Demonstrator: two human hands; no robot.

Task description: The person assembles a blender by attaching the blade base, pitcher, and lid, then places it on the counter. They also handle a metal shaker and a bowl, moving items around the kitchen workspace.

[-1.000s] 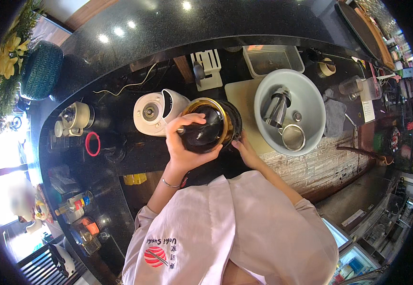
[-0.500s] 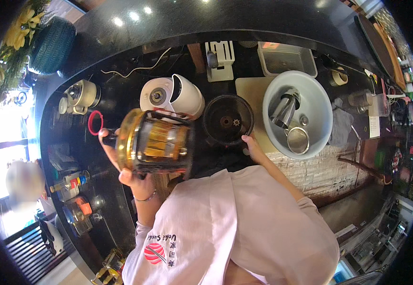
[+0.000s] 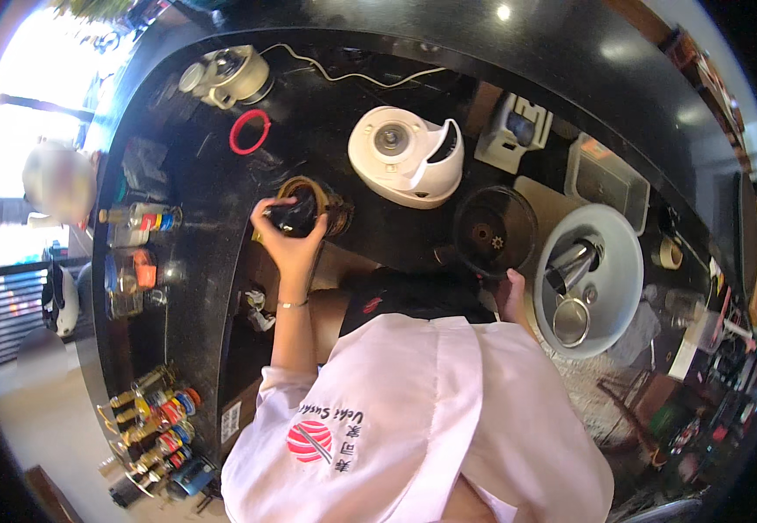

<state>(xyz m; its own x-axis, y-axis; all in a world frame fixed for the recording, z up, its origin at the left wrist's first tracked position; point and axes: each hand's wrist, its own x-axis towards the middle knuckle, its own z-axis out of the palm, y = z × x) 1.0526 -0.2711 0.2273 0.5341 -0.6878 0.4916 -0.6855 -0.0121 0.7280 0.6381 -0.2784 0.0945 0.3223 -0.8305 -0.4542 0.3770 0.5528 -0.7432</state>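
A: Where do I read the glossy black, gold-rimmed round vessel (image 3: 295,218)?
B: Scene left, grasped in the left hand (image 3: 295,256); long axis tilted, lid leftward, body running right.
A: And the black, round, rimmed tub (image 3: 493,228)?
B: Well right; right hand (image 3: 511,296) nearer, by its near rim. Grip: I cannot tell.

The location is a commercial food-preparation counter, of the restaurant kitchen type. The dark curved worktop (image 3: 191,218) carries a white appliance base (image 3: 390,168) between and beyond the left hand (image 3: 295,250) and right hand (image 3: 511,301), and a pale basin (image 3: 614,277) with a metal strainer (image 3: 571,322) beside the right hand. Bottles (image 3: 157,219) are located left of the left hand; the wearer's pale uniform jacket (image 3: 413,375) bears a red emblem (image 3: 309,442).
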